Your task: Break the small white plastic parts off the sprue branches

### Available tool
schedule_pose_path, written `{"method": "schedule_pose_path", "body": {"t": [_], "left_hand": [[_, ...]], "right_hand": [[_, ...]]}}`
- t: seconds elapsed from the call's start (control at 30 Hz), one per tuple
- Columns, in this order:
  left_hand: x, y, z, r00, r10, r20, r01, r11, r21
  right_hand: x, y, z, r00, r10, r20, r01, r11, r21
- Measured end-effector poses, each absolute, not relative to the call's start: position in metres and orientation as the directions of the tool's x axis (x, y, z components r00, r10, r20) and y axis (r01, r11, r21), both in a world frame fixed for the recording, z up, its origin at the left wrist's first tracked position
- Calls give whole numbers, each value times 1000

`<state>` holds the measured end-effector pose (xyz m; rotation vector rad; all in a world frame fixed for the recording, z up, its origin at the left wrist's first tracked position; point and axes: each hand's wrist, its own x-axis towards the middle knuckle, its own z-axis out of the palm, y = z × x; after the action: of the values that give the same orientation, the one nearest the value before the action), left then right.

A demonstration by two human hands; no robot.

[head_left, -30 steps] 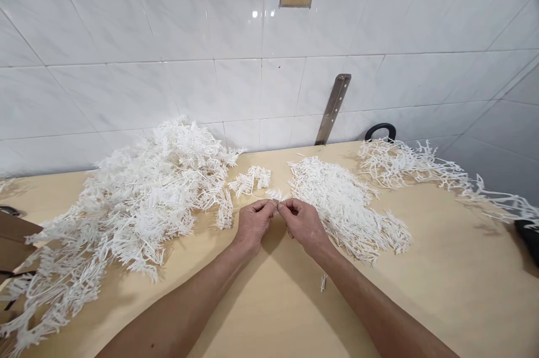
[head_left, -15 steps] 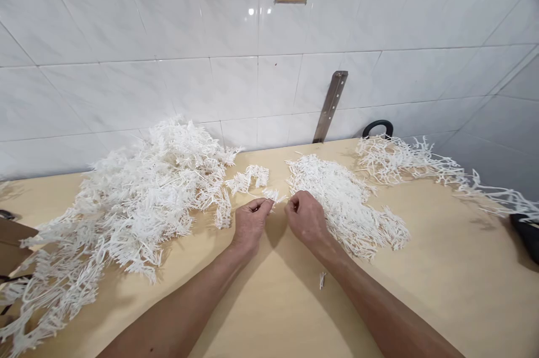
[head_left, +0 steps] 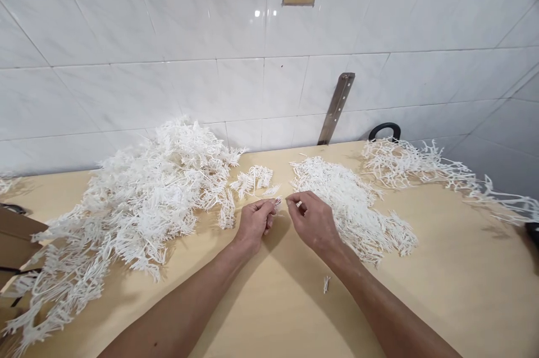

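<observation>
My left hand [head_left: 255, 223] pinches a small white branched plastic sprig [head_left: 277, 204], whose tips stick out past the thumb. Just to its right, my right hand [head_left: 312, 217] is curled with thumb and forefinger together; whatever may be between them is too small to make out. The hands are a little apart. Beyond the left hand lies a loose cluster of white sprigs [head_left: 255, 178]. A big heap of white branched pieces [head_left: 168, 178] spreads on the left, and a flatter pile of short white bits [head_left: 349, 201] lies beside my right hand.
A wooden table [head_left: 458, 274] runs up to a tiled wall. Bare white branching stems [head_left: 404, 161] lie at the back right near a black handle [head_left: 384, 131]. A metal strip [head_left: 337, 108] leans on the wall. A cardboard box [head_left: 19, 234] is at the left edge, and a tiny white piece [head_left: 327, 284] lies in front.
My left hand has drawn the sprig deeper into its fingers. My right hand has turned slightly, its fingers less tightly curled. The whole view has shifted a little.
</observation>
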<state>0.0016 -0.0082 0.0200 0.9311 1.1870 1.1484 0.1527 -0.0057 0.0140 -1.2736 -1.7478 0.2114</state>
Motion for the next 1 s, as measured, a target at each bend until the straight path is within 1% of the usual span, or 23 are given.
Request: {"method": "schedule_pose_path", "body": {"t": [0.17, 0.43, 0.6, 0.73, 1.0], "left_hand": [[3, -9, 18, 20, 983, -181, -126, 182, 975], [2, -11, 18, 61, 981, -185, -108, 191, 976], [2, -12, 19, 59, 981, -185, -86, 189, 978], [1, -11, 19, 72, 980, -184, -81, 189, 979], [0, -10, 24, 101, 973, -210, -81, 218, 973]], "right_hand": [[140, -13, 9, -100, 811, 576, 608, 508, -610], [142, -11, 7, -120, 809, 575, 656, 499, -566], [145, -9, 7, -178, 791, 585, 667, 534, -519], [148, -8, 9, -207, 808, 551, 655, 533, -535], [151, -8, 14, -228, 807, 545, 617, 553, -560]]}}
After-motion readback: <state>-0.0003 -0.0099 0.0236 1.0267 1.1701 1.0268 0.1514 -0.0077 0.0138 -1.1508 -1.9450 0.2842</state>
